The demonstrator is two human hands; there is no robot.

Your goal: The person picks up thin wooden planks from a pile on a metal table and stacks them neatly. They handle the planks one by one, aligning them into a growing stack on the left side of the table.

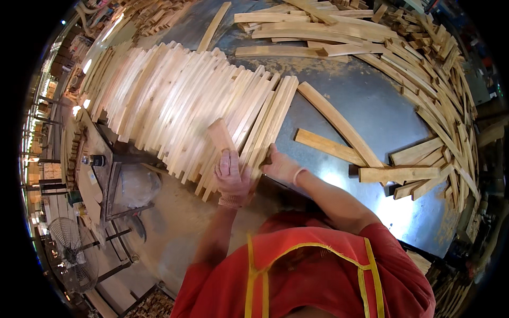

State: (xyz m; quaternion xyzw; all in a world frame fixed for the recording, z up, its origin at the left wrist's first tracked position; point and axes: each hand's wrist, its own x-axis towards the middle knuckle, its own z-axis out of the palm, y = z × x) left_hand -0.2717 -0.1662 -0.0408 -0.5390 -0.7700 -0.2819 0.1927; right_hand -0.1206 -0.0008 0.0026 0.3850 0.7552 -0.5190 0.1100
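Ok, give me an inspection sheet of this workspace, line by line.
Surface: dark, smooth table, bright glare toward its near right edge, light dusty patches farther back.
Job's things: long row of pale wooden strips laid side by side; short board over the row's near edge.
Clutter: loose boards lying crosswise to the right; more heaped boards at the back.
Hands: left hand holds the short board; right hand is at the near end of the row's rightmost strips, its grip unclear.
Cables: nothing seen.
Surroundings: wire-guarded fan at lower left, dusty floor.
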